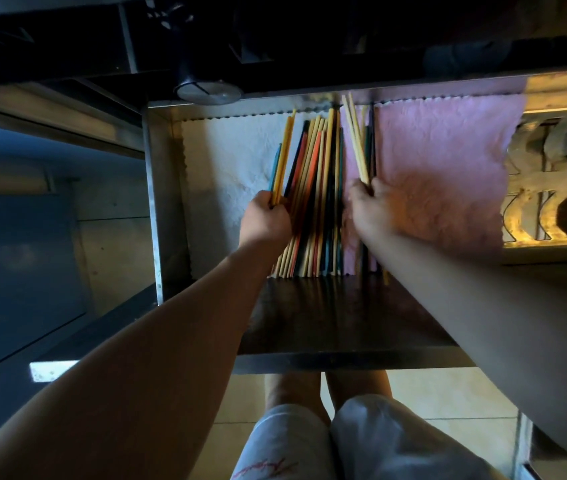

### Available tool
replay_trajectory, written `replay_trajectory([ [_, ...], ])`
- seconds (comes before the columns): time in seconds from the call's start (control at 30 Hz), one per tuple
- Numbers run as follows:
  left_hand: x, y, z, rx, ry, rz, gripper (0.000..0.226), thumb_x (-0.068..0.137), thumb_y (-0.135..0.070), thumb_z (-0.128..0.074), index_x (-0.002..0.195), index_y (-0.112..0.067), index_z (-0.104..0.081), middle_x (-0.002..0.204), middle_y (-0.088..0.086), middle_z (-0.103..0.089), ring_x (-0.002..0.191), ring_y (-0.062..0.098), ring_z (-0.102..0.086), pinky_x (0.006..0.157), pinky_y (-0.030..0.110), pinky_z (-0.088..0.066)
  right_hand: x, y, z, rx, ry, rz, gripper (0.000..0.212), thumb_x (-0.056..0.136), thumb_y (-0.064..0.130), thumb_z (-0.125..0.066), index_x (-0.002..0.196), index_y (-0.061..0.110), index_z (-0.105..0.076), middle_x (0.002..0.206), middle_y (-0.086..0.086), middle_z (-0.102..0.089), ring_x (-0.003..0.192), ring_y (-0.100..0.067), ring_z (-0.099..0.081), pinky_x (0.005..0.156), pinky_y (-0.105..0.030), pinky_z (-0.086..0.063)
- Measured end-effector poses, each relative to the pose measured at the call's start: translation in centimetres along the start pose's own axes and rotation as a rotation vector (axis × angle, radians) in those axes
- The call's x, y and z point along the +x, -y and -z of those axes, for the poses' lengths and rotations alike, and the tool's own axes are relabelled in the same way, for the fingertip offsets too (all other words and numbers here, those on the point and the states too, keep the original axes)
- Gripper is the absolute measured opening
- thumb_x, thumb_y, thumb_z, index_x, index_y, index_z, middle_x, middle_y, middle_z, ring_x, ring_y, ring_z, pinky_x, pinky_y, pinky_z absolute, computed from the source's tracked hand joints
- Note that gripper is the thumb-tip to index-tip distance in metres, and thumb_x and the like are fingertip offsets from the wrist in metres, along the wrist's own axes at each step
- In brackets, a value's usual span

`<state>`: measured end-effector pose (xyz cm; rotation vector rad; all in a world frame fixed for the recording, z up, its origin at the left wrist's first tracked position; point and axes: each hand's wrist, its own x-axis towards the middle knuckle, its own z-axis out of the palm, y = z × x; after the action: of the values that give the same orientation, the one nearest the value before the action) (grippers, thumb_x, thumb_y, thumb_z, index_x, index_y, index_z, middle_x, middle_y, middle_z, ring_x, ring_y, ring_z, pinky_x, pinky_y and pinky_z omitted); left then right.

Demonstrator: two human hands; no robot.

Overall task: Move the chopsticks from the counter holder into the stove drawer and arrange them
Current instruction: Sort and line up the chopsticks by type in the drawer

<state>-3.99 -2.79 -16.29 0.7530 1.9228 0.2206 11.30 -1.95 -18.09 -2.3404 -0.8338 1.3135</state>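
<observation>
The steel stove drawer [157,188] stands pulled out below me, lined with a white cloth [226,161] on the left and a pink cloth [448,161] on the right. A bundle of chopsticks [316,188] in yellow, orange, teal and dark colours lies lengthwise along the middle. My left hand [266,220] grips a yellow and a teal chopstick [284,150] at the bundle's left edge. My right hand [370,206] holds a few pale yellow chopsticks [356,140] tilted up over the pink cloth's left edge. The counter holder is not in view.
A dark shelf or drawer front [344,317] lies under my forearms. At the right side a shiny metal rack with curved slots [549,188] catches light. A round stove knob [207,90] sits above the drawer's back edge. My knees and tiled floor [424,393] are below.
</observation>
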Motion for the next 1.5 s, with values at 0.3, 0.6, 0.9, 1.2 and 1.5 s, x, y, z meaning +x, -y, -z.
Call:
replay_trajectory([
  [0.3, -0.1, 0.0, -1.4, 0.234, -0.09, -0.115, 0.014, 0.086, -0.03, -0.063, 0.089, -0.019, -0.072, 0.069, 0.001, -0.06, 0.07, 0.026, -0.06, 0.062, 0.027, -0.044, -0.9, -0.1, -0.2, 0.221, 0.022, -0.051, 0.032, 0.071, 0.05, -0.06, 0.065, 0.021, -0.049, 0.057, 0.003, -0.049, 0.051, -0.021, -0.049, 0.054, -0.029, -0.039],
  [0.6, -0.5, -1.0, -2.6, 0.448, -0.162, -0.167, 0.025, 0.09, -0.029, -0.058, 0.111, -0.018, -0.063, 0.103, 0.006, -0.063, 0.089, 0.029, -0.063, 0.071, 0.038, -0.048, -1.2, -0.6, 0.3, 0.218, 0.035, 0.055, 0.029, 0.084, 0.034, -0.063, 0.063, 0.018, -0.052, 0.055, 0.001, -0.05, 0.046, -0.015, -0.048, 0.047, -0.022, -0.037],
  [0.9, 1.0, -1.7, -2.3, 0.452, -0.068, -0.028, 0.027, 0.084, -0.026, -0.063, 0.104, -0.008, -0.066, 0.094, 0.012, -0.066, 0.092, 0.034, -0.064, 0.068, 0.034, -0.044, -1.6, -0.3, 0.7, 0.246, 0.082, 0.047, 0.028, 0.086, 0.033, -0.06, 0.069, 0.012, -0.05, 0.056, -0.007, -0.039, 0.049, -0.021, -0.041, 0.05, -0.024, -0.032],
  [1.2, 0.7, -1.0, -1.0, 0.245, -0.023, -0.039, 0.026, 0.085, -0.029, -0.055, 0.095, -0.009, -0.067, 0.08, 0.008, -0.065, 0.079, 0.031, -0.064, 0.066, 0.029, -0.045, -2.6, 0.7, 0.5, 0.274, 0.146, -0.018, 0.034, 0.09, 0.036, -0.058, 0.06, 0.02, -0.059, 0.047, 0.003, -0.039, 0.042, -0.017, -0.038, 0.048, -0.025, -0.031],
  [1.5, 0.8, 1.4, 2.6, 0.068, -0.025, -0.07, 0.028, 0.094, -0.036, -0.046, 0.086, -0.014, -0.059, 0.08, 0.01, -0.067, 0.08, 0.034, -0.066, 0.073, 0.04, -0.053, -3.1, 1.9, -4.0, 0.112, 0.176, -0.088, 0.034, 0.087, 0.051, -0.055, 0.086, 0.019, -0.065, 0.075, -0.006, -0.067, 0.064, -0.024, -0.064, 0.066, -0.037, -0.052],
])
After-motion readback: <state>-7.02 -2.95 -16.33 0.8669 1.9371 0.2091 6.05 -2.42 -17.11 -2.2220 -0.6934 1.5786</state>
